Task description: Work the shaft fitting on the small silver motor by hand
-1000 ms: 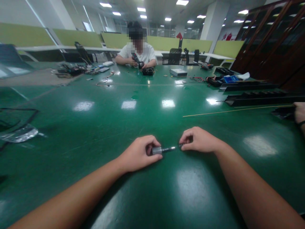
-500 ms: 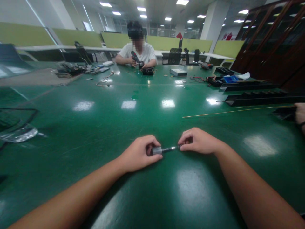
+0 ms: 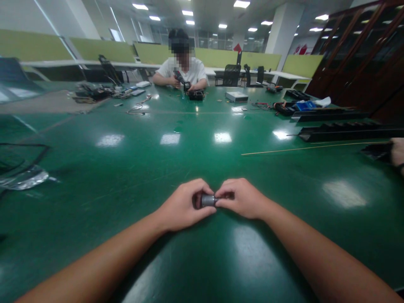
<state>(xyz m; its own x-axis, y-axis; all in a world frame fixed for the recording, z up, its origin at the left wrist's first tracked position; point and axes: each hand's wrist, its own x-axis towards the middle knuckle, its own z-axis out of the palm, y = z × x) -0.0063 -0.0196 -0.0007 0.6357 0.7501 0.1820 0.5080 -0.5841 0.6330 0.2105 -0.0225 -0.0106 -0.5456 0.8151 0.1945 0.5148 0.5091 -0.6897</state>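
A grey metal cylinder (image 3: 208,200) lies between the thumb and fingers of my left hand (image 3: 184,204), just above the green table (image 3: 176,261). The thin shaft on the cylinder's right end is mostly covered by my right hand (image 3: 241,198). My right thumb and fingertips are pinched close against that end, around the base of the shaft. The small dark piece in my right fingers is now hidden, so its exact kind cannot be made out.
Across the table a person (image 3: 181,69) handles a dark device (image 3: 195,94). A thin yellowish rod (image 3: 284,149) lies ahead to the right, near another person's hand (image 3: 398,151). Black channel strips (image 3: 337,130) lie at right, clear plastic (image 3: 27,179) at left.
My right hand has moved left with the small dark piece, first to the shaft's tip and then along it up to the cylinder. My left hand has stayed in place.
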